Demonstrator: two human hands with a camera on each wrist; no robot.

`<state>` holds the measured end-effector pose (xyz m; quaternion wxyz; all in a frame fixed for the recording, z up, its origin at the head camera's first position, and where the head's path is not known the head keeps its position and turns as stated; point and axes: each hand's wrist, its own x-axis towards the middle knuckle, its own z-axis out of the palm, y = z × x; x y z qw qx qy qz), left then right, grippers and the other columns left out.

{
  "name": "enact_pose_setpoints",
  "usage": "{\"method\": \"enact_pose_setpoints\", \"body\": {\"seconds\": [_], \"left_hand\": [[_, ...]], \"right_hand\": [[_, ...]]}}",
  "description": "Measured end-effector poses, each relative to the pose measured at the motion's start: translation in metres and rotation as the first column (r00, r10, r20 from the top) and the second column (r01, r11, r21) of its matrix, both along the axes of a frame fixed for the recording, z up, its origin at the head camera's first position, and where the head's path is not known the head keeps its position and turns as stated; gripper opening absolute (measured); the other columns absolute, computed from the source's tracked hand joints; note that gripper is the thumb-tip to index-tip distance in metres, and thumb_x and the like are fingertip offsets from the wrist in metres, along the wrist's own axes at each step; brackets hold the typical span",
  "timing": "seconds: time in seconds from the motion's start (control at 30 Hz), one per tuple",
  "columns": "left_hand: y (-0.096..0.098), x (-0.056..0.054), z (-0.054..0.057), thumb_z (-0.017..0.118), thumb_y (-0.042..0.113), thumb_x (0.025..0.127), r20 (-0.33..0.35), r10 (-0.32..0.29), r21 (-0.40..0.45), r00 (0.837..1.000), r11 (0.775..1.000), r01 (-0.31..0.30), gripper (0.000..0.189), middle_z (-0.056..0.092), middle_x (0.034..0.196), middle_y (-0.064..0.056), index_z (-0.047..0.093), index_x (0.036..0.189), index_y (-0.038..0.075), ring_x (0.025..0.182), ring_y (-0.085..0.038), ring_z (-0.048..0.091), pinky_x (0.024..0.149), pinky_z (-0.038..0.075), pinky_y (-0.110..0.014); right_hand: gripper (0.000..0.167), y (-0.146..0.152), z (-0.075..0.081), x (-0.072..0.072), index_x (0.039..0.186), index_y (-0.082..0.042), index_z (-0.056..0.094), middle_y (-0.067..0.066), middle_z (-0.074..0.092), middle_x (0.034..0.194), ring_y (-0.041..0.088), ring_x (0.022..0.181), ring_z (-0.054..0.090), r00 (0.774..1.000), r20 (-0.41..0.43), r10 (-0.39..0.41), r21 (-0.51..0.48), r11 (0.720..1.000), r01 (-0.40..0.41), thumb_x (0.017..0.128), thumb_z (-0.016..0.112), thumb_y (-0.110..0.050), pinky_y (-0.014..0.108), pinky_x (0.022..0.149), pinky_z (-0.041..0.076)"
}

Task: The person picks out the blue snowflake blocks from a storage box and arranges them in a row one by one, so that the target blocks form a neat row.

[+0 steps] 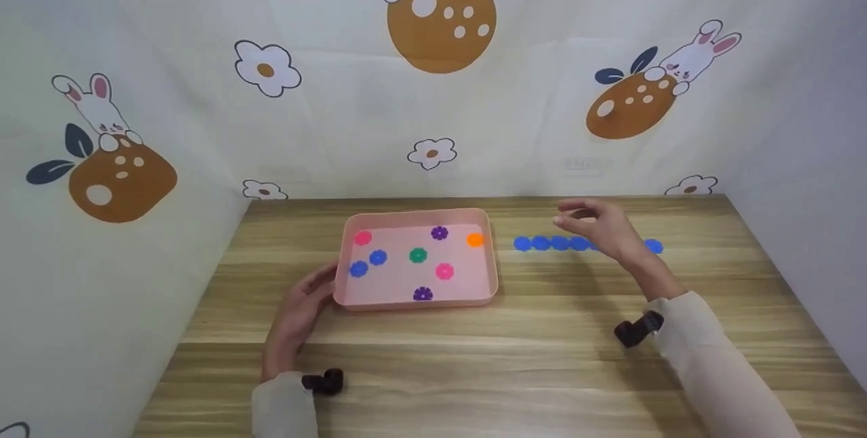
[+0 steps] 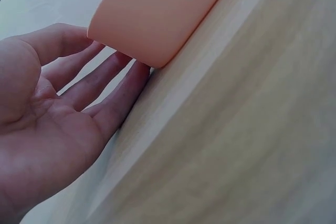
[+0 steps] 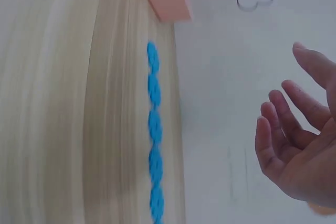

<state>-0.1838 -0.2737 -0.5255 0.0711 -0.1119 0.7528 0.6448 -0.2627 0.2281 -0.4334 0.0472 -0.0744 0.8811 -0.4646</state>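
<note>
A shallow pink tray [image 1: 414, 304] lies on the wooden table with loose flower-shaped discs in it: blue, pink, purple, green [image 1: 418, 255] and orange [image 1: 475, 239]. My left hand [image 1: 302, 309] rests against the tray's left side; in the left wrist view its fingertips touch the tray wall [image 2: 152, 19] near a corner, fingers mostly straight. To the right of the tray runs a row of blue discs [image 1: 540, 243], joined edge to edge. Above that row my right hand [image 1: 603, 227] hovers with loosely bent fingers and nothing between them; it covers part of the row.
A patterned cloth [image 1: 352, 113] with rabbits, oranges and flowers hangs behind the table and on its left side. Wood-grain tabletop [image 1: 488, 370] stretches in front of the tray. Each wrist bears a small black camera [image 1: 637, 330].
</note>
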Motion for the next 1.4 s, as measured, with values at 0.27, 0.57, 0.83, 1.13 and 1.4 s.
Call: {"method": "enact_pose_setpoints", "body": {"seconds": [0.27, 0.57, 0.83, 1.13, 1.4], "left_hand": [[0.001, 0.0, -0.001, 0.056, 0.02, 0.103, -0.01, 0.001, -0.008, 1.0, 1.0, -0.001, 0.046, 0.047, 0.156, -0.007, 0.049, 0.148, 0.016, 0.146, -0.021, 0.042, 0.121, 0.036, -0.041], [0.001, 0.001, 0.001, 0.053, 0.014, 0.103, -0.009, 0.029, 0.039, 1.0, 0.999, -0.029, 0.044, 0.047, 0.155, -0.011, 0.049, 0.147, 0.012, 0.141, -0.024, 0.048, 0.118, 0.042, -0.041], [0.001, 0.001, 0.002, 0.057, 0.013, 0.101, -0.025, 0.002, 0.062, 1.0, 0.998, 0.0, 0.047, 0.047, 0.155, -0.012, 0.048, 0.148, 0.012, 0.143, -0.025, 0.046, 0.118, 0.042, -0.041], [0.001, 0.003, 0.0, 0.057, 0.011, 0.101, -0.033, 0.009, 0.059, 0.999, 0.998, -0.007, 0.046, 0.049, 0.153, -0.012, 0.051, 0.146, 0.012, 0.142, -0.025, 0.048, 0.115, 0.045, -0.037], [0.002, 0.0, -0.001, 0.059, 0.011, 0.099, -0.052, 0.018, 0.031, 0.998, 0.999, -0.016, 0.047, 0.051, 0.152, -0.011, 0.052, 0.146, 0.011, 0.141, -0.024, 0.049, 0.114, 0.045, -0.036]], "right_hand": [[0.052, -0.064, 0.018, -0.004, 0.132, -0.01, 0.064, 0.014, 0.065, 0.133, 0.029, 0.117, 0.06, 0.995, -0.044, 0.094, -0.062, 0.993, -0.097, 0.09, 0.075, -0.037, 0.035, 0.093, 0.058], [0.065, -0.127, 0.014, -0.001, 0.143, -0.009, 0.053, 0.013, 0.055, 0.144, 0.032, 0.123, 0.055, 0.984, -0.012, 0.177, -0.124, 0.976, -0.177, 0.085, 0.081, -0.018, 0.037, 0.095, 0.057], [0.058, -0.173, 0.01, -0.001, 0.137, -0.012, 0.059, 0.009, 0.062, 0.136, 0.03, 0.127, 0.055, 0.976, 0.046, 0.214, -0.065, 0.975, -0.211, 0.084, 0.082, -0.022, 0.042, 0.101, 0.055], [0.047, -0.218, 0.005, -0.006, 0.131, -0.019, 0.066, 0.007, 0.061, 0.137, 0.03, 0.127, 0.054, 0.964, 0.09, 0.249, -0.033, 0.968, -0.247, 0.086, 0.08, -0.021, 0.037, 0.098, 0.056], [0.045, -0.248, -0.011, -0.007, 0.131, -0.021, 0.068, 0.005, 0.064, 0.134, 0.031, 0.125, 0.055, 0.96, 0.08, 0.27, -0.033, 0.963, -0.268, 0.087, 0.079, -0.02, 0.036, 0.099, 0.056]]}}
